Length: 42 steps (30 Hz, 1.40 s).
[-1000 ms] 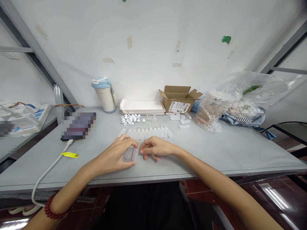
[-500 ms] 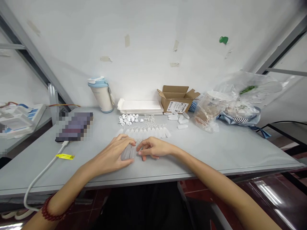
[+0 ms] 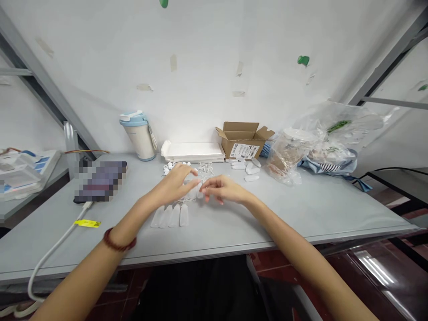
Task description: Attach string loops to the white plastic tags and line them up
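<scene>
My left hand [image 3: 174,183] hovers over the far part of the row of small parts, thumb and fingers spread apart. Beside it, my right hand [image 3: 225,189] has its fingers curled down at frosted tubes [image 3: 192,192] with thin strings; the fingertips meet one, but what they hold is hidden. In front of the hands, several frosted tubes [image 3: 166,217] lie side by side with their strings pointing away from me. One tube [image 3: 184,216] lies slightly apart at their right end. White caps [image 3: 169,166] are partly covered by my left hand, and loose white loops [image 3: 205,168] lie behind the hands.
Loose white tubes [image 3: 251,171] lie before an open cardboard box [image 3: 239,145]. A white tray [image 3: 194,151] and a tumbler [image 3: 139,138] stand by the wall. Plastic bags [image 3: 290,151] are at right; a phone [image 3: 102,180] with a white cable [image 3: 56,247] is at left.
Both hands have moved away from me, off the near tubes to the far row. The near tubes now lie uncovered. My left hand has opened wider.
</scene>
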Available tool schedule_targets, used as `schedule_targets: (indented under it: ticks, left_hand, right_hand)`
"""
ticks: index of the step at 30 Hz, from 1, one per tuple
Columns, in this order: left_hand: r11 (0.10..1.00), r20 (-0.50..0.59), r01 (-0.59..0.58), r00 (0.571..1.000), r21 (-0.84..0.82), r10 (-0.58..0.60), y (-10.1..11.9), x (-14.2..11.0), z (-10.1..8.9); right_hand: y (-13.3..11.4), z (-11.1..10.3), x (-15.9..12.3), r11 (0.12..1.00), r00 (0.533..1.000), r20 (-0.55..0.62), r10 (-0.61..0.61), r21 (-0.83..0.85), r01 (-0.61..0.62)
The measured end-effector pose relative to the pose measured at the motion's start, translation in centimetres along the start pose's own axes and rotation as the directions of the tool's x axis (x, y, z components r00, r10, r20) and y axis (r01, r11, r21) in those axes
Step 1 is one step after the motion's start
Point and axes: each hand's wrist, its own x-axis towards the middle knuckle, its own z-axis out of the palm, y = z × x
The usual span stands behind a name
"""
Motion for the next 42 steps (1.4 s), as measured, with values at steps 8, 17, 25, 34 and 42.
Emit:
schedule_targets:
  ticks: [8, 17, 25, 34, 42]
  left_hand:
    - [0.963, 0.2, 0.067, 0.972, 0.263, -0.122, -3.7, 6.7, 2.4]
    - [0.92, 0.342, -0.01, 0.93, 0.392, -0.136, -4.4, 6.0, 3.7]
    - [0.9, 0.317, -0.014, 0.938, 0.435, -0.138, -4.4, 5.4, 3.8]
    - [0.909, 0.293, -0.02, 0.949, 0.416, -0.113, -5.0, 5.1, 4.5]
    - [0.888, 0.311, -0.019, 0.94, 0.459, -0.141, -4.8, 5.1, 4.6]
  right_hand:
    - [4.1, -7.7, 0.6, 0.687, 0.71, -0.644, -0.286, -0.654, -0.316]
    - [5.5, -9.3, 0.5, 0.341, 0.801, -0.565, -0.198, -0.806, -0.484]
    - [5.3, -9.5, -0.1, 0.373, 0.794, -0.596, -0.119, -0.768, -0.521]
    - [5.3, -10.0, -0.3, 0.36, 0.783, -0.62, -0.046, -0.741, -0.566]
    - [6.1, -10.2, 0.0, 0.337, 0.789, -0.614, -0.032, -0.75, -0.57]
